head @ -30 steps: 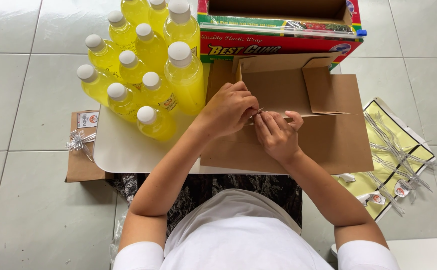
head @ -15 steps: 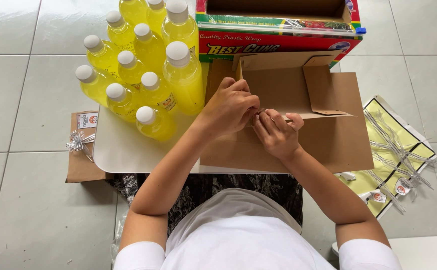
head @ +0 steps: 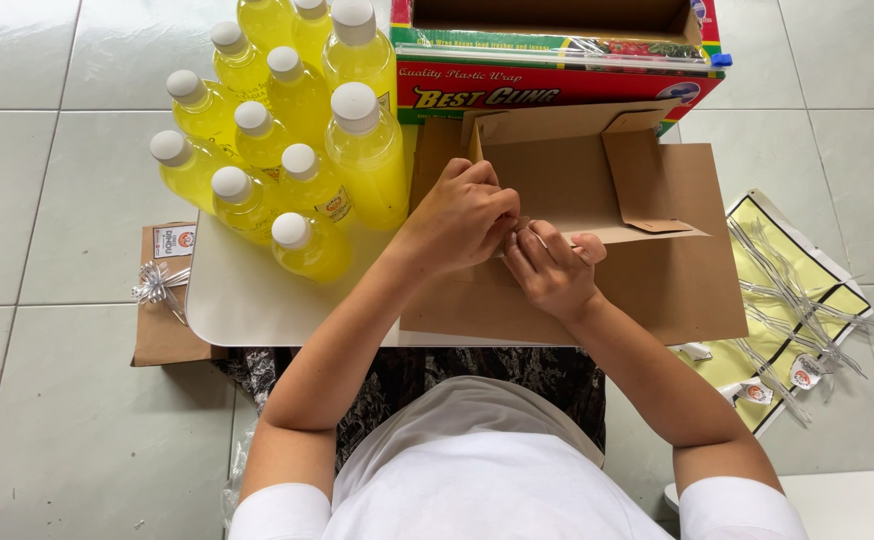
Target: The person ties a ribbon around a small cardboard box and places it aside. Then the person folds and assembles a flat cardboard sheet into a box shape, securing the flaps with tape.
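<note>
Both hands meet at the middle of the bench, over a flat brown cardboard box blank that lies partly folded. Left hand: fingers curled tight in a closed grip, pinching the edge of a raised cardboard flap at its lower left. Right hand: fingers bent, fingertips touching the left hand's and pressing the same flap edge; grip closed on the cardboard. A smaller side flap stands tilted on the right of the raised panel.

Left of the hands, a cluster of yellow bottles with white caps stands upright on the bench, the nearest just beside the left wrist. Beyond the blank, a long red and green wrap box sits open. On the tiled floor: a brown paper package with a silver bow at the bench's left edge; clear plastic forks on yellow sheets to the right.
</note>
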